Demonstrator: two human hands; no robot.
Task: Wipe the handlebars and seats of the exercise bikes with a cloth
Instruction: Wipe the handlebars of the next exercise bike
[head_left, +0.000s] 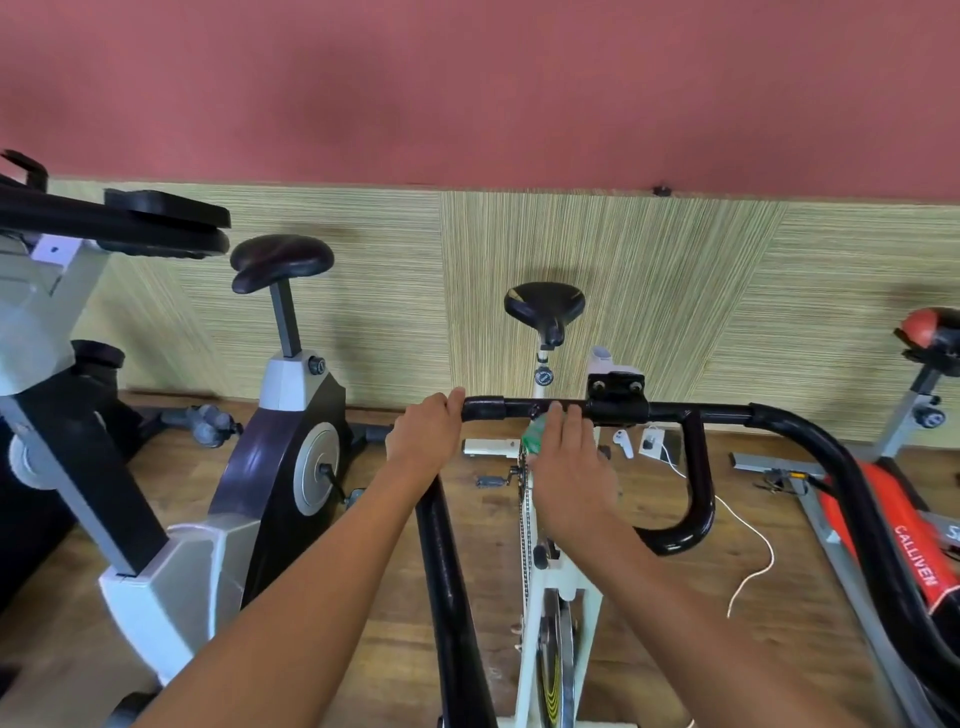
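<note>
Handlebar (722, 414): black, with the crossbar lying left to right across the view, directly ahead of both hands; side arms bending back toward the wearer.
Cloth (534, 435): green, only a small part showing, caught between right hand and crossbar, just left of the centre clamp (616, 397).
Right hand (569, 470): fingers laid nearly straight over the crossbar, pressing the cloth onto it; thumb hidden.
Left hand (427, 434): curled round the bar's left corner, apparently steadying.
Seat (544, 306): beyond the crossbar, well apart from both hands, nearer the right.
Deciding relation: cloth at mid-bar, long axis of the bar crosswise to the forearms; judged to call for sideways strokes, rightward past the clamp or leftward toward the gripping left hand.
Step in hand: judged to be crossbar wiping; seat not yet reached.
</note>
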